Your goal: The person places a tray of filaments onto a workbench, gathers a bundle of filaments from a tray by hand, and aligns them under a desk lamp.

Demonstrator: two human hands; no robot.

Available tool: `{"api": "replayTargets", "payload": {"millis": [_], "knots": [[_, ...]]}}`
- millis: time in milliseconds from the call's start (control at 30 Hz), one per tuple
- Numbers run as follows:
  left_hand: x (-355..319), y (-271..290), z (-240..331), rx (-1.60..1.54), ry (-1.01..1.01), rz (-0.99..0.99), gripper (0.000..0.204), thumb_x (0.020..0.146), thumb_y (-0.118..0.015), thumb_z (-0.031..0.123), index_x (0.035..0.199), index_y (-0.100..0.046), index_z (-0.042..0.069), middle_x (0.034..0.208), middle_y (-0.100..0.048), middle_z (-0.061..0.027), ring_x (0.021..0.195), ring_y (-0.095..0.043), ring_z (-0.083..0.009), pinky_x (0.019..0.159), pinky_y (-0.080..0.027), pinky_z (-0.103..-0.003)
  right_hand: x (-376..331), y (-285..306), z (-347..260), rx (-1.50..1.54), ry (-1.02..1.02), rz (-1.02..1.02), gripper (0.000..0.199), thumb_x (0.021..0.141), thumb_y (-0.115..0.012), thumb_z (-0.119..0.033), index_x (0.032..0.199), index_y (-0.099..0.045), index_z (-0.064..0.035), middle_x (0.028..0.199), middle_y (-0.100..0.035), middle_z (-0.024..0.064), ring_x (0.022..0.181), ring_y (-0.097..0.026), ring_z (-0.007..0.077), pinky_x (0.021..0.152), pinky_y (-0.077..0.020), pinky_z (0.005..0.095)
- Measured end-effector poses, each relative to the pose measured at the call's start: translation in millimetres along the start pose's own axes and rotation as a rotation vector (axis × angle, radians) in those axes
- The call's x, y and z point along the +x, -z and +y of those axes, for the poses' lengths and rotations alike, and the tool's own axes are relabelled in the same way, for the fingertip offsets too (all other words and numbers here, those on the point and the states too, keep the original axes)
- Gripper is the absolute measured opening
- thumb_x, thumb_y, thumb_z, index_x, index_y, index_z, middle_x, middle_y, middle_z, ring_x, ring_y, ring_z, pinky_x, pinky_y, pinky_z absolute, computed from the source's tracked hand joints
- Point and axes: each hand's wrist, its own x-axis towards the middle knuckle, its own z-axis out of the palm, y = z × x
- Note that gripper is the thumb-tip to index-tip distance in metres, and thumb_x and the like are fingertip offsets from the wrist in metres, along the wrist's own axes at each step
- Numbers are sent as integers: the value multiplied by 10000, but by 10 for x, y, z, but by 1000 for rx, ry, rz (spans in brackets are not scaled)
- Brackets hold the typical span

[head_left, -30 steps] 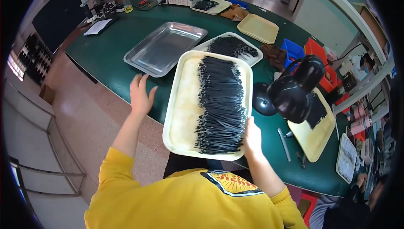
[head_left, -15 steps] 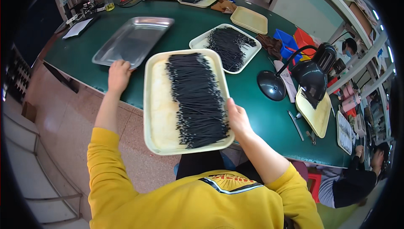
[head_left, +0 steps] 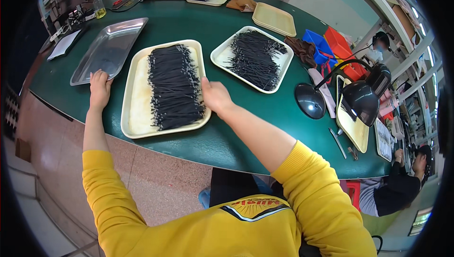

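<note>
My left hand (head_left: 100,88) grips the near rim of a shiny metal tray (head_left: 109,49), with its fingers hooked over the edge. That tray looks bare inside and lies at the left of the green table. Beside it is a cream plastic tray (head_left: 136,101) bearing a thick row of thin black sticks or tubes (head_left: 175,87) with pale ends. My right hand (head_left: 216,95) holds this tray by its right rim, thumb on top; the fingers below are hidden. The tray is over the table near its front edge; whether it rests fully on it I cannot tell.
Another white tray (head_left: 218,57) with loose black pieces (head_left: 257,58) lies to the right. Stacked cream trays (head_left: 274,17), blue (head_left: 318,44) and red bins (head_left: 336,44), and a black desk lamp (head_left: 309,100) stand beyond. Co-workers sit across the table and at the right.
My right hand has carried the loaded cream tray forward and left, over the table. The metal tray has shifted left with my left hand on its rim. The view has turned slightly.
</note>
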Motion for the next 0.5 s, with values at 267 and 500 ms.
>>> {"api": "replayTargets", "payload": {"millis": [267,500], "knots": [[15,-199,-120,121,135,13,318,786,-522,68,1099,-473,43,1298,-376,-159,1260,-267,-342,1042,-211,-440,68,99,-41,-325,198,-107,494,915,-289,-319,741,-625,-2,583,-607,129,634,-615,289,712,-482,387],[336,208,413,27,734,294,357,671,-534,57,1017,-547,-31,1063,-546,-214,1035,-492,-365,870,-405,-442,-824,581,-283,-64,1003,62,449,606,-644,-68,1041,-534,-66,1086,-522,122,1047,-472,304,878,-394,389]]}}
